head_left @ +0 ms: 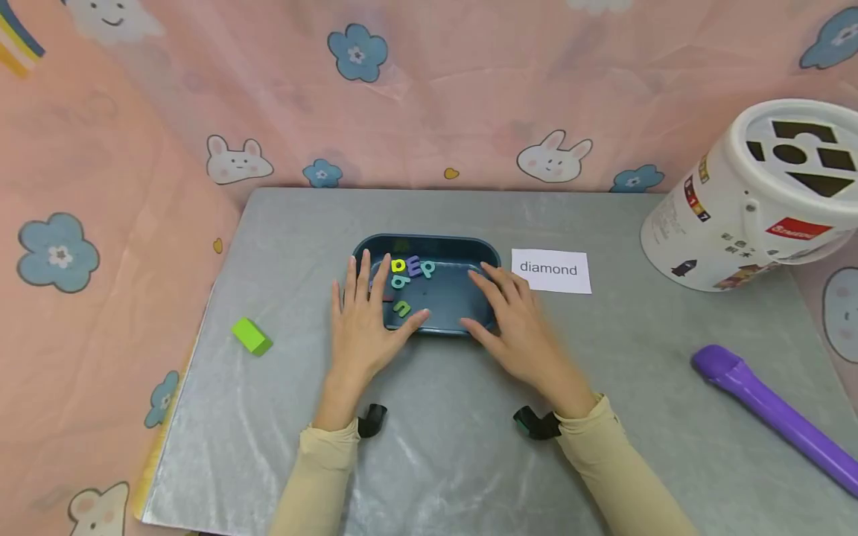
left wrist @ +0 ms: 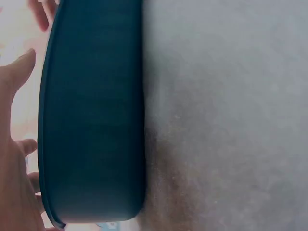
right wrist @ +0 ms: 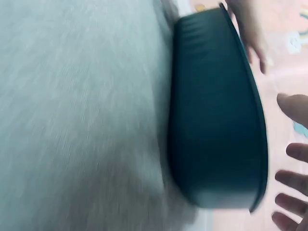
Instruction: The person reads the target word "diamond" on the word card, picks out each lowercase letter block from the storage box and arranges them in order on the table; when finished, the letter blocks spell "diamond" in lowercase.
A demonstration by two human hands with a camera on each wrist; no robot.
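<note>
A dark blue tray (head_left: 449, 298) lies on the grey-covered table, with several letters in its left part. Among them are a yellow D (head_left: 398, 266), a purple E (head_left: 412, 266), a teal p (head_left: 427, 269) and a green n-shaped letter (head_left: 402, 308). Spread with straight fingers, my left hand (head_left: 365, 327) reaches over the tray's left end and hides part of it. At the right end, my right hand (head_left: 519, 327) has its fingers apart and slightly bent, holding nothing. From the right wrist, the tray's wall (right wrist: 216, 110) shows with those fingers beside the rim.
A white card (head_left: 550, 272) printed "diamond" lies right of the tray. Far left sits a green block (head_left: 252, 336). A white bucket (head_left: 724, 223) with shaped holes in its lid stands at the back right, and a purple stick-like object (head_left: 777, 409) lies in front of it.
</note>
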